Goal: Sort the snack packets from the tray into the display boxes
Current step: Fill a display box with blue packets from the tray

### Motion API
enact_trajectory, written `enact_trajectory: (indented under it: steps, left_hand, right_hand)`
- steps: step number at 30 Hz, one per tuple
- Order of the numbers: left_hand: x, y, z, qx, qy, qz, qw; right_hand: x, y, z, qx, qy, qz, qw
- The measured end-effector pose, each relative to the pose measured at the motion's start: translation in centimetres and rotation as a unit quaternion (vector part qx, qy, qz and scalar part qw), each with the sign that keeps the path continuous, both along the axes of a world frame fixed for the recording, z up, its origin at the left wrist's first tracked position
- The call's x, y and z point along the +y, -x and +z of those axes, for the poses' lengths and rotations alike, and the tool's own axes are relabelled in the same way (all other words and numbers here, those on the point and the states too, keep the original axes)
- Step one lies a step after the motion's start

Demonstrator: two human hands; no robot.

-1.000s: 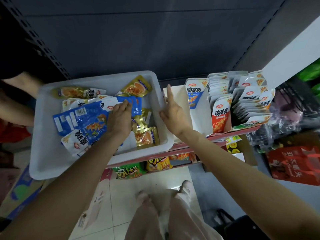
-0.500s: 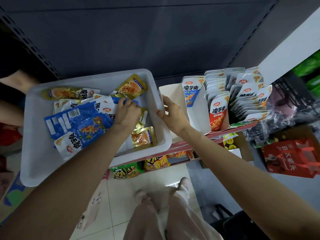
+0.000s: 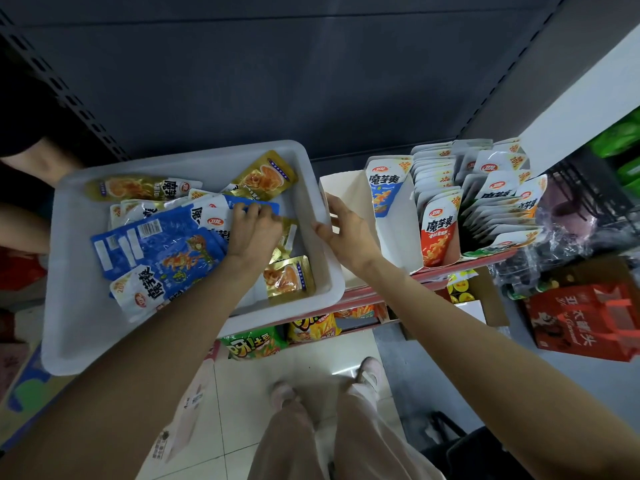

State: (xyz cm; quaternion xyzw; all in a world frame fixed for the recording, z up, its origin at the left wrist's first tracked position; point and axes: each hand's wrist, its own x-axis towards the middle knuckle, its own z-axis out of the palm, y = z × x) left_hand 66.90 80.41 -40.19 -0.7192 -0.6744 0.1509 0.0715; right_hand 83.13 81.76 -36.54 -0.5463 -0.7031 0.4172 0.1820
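Note:
A white tray [image 3: 86, 337] on the shelf holds several blue [image 3: 162, 251] and gold snack packets [image 3: 285, 277]. My left hand [image 3: 254, 228] is inside the tray, fingers curled on a blue packet [image 3: 254, 206] near the top of the pile. My right hand [image 3: 346, 230] grips the tray's right rim, beside the blue display box [image 3: 391, 209]. To its right stand the red display box [image 3: 438, 233] and a green-fronted box [image 3: 502, 244], both filled with upright packets.
A red-edged shelf [image 3: 367, 297] carries the tray and boxes, with chip bags [image 3: 311, 327] below it. A red gift bag [image 3: 588, 320] and a cardboard box [image 3: 485, 299] sit on the floor at right. Another person's arm [image 3: 38, 164] is at the left edge.
My right hand went from raised with fingers spread to gripping the tray's right rim. My left hand slid a little right and closed on the blue packet.

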Motion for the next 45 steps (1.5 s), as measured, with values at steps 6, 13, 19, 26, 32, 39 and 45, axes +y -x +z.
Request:
enact_trajectory:
  steps: [6, 13, 19, 26, 32, 39, 45]
  left_hand:
    - [-0.2, -0.2, 0.2, -0.065, -0.092, -0.037, 0.993]
    - [-3.2, -2.5, 2.0, -0.382, -0.345, -0.033, 0.856]
    - [-3.1, -2.7, 5.1, -0.417, -0.344, -0.165, 0.825]
    - [-3.3, -3.9, 4.8, -0.489, -0.271, -0.177, 0.810]
    - [-0.9, -6.7, 7.3, -0.731, -0.062, 0.094, 0.673]
    - [2.6, -11.0, 7.5, -0.691, -0.021, 0.037, 0.722]
    - [3.4, -11.9, 7.2, -0.673, -0.061, 0.057, 0.735]
  right_hand:
    - [-0.1, 0.0, 0.1, 0.008, 0.007, -0.003, 1.000]
    - [0.3, -0.1, 0.2, 0.057, 0.047, -0.040, 0.996]
    - [1.7, -0.6, 4.6, 0.246, 0.242, -0.180, 0.921]
    - [1.7, -2.9, 5.0, 0.312, 0.258, -0.138, 0.904]
    - [0.4, -7.3, 5.1, 0.296, 0.183, -0.133, 0.928]
    - [2.2, -10.5, 6.9, 0.120, -0.034, -0.135, 0.983]
    - [4.7, -11.0, 7.8, 0.060, -0.139, -0.069, 0.986]
